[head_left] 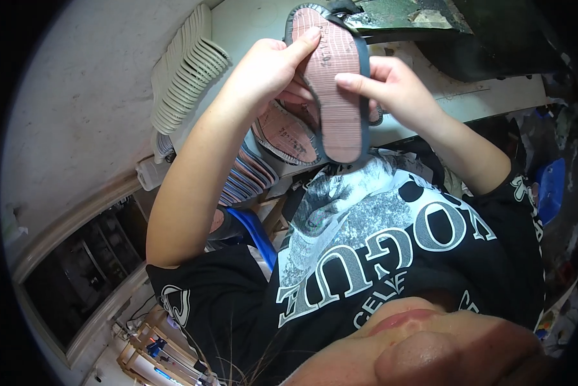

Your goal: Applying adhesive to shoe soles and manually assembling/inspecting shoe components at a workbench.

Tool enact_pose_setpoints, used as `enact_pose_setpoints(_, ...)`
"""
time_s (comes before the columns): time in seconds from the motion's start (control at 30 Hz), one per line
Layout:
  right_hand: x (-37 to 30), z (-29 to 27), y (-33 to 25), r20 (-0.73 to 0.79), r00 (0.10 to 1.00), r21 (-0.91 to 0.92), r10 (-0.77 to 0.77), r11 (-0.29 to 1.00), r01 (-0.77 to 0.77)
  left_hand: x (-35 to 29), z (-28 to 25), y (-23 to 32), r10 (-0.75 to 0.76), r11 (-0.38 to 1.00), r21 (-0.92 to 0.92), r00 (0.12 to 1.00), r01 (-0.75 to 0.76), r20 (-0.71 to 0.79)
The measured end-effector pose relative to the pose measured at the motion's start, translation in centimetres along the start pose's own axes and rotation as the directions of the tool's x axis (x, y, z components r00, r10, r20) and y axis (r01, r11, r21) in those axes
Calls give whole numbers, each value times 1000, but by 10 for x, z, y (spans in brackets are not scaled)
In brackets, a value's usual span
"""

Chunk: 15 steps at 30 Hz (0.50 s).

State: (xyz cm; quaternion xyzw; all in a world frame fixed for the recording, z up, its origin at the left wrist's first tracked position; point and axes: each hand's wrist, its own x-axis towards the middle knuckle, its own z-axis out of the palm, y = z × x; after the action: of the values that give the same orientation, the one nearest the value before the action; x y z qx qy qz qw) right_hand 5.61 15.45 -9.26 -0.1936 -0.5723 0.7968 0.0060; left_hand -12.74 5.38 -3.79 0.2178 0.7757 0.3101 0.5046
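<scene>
Over the worktable I hold up a shoe sole [337, 96] with a pink ribbed face, dark handwritten marks and a dark edge. Its wider end points away from me. My left hand [273, 71] grips its left side, thumb lying on the pink face near the far end. On the opposite edge my right hand [395, 87] pinches it, thumb on the face and fingers behind. A second pink sole [288, 134] with a crimped dark rim lies beneath my left wrist. What sits behind the held sole is mostly hidden.
Along the wall leans a row of pale nested soles [189, 74]. Nearer me is a stack of striped-edged soles [247, 177], by a blue plastic edge [253, 235]. A worn green board [405, 19] stands at the far right. A blue container [550, 190] is at right.
</scene>
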Motion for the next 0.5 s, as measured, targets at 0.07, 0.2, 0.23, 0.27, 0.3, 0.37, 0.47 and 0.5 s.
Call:
enact_pose_setpoints(0.07,-1,-4,-7,-57,996,-3,-73,997,73,-4,-6,9,-68,998,15,983,66,173)
enact_pose_setpoints(0.2,8,-11,-9,-91,992,-47,-92,995,88,-13,-8,8,55,996,52,973,-68,223)
enact_pose_setpoints(0.23,11,-12,-10,-99,991,-67,-88,994,82,-8,-12,4,71,996,40,987,-78,147)
enact_pose_setpoints(0.27,12,-13,-8,-99,991,-71,-86,994,79,-6,-12,-1,85,996,28,994,-87,70)
enact_pose_setpoints(0.3,13,-14,-5,-145,985,-80,-94,993,83,-4,-10,-2,74,997,-20,996,-73,44)
enact_pose_setpoints(0.37,5,-10,-5,-216,973,38,-79,995,89,-6,-5,-4,83,992,-94,996,-79,37)
enact_pose_setpoints(0.47,-28,-4,19,-105,990,120,90,990,-77,-2,0,-8,84,979,-185,996,-84,-10)
enact_pose_setpoints(0.5,-43,-4,15,-8,986,123,166,979,-164,-2,1,-6,103,974,-198,994,-108,-38)
